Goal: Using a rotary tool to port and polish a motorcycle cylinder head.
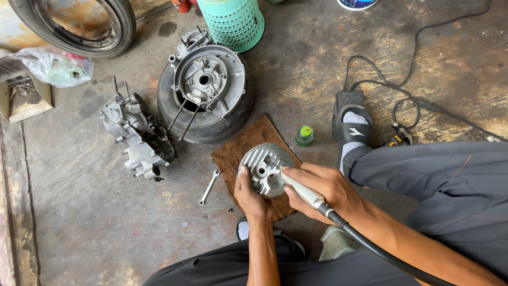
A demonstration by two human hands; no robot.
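A round finned metal cylinder head point(262, 159) rests on a brown rag point(238, 151) on the concrete floor. My left hand point(250, 197) grips its near left edge, thumb up against the fins. My right hand point(324, 186) holds a slim metal rotary tool handpiece point(301, 191) like a pen, tip inside the head's round bore. A black flexible shaft point(381, 253) runs from the handpiece back along my right forearm toward the lower right.
Left of the rag lie a small wrench point(209, 186) and a crankcase half point(138, 136). Another engine case point(207, 77) sits on a tyre point(206, 124). A small green-capped bottle point(304, 136), a green basket point(233, 21), black cables point(402, 90) and my sandalled foot point(352, 124) surround the spot.
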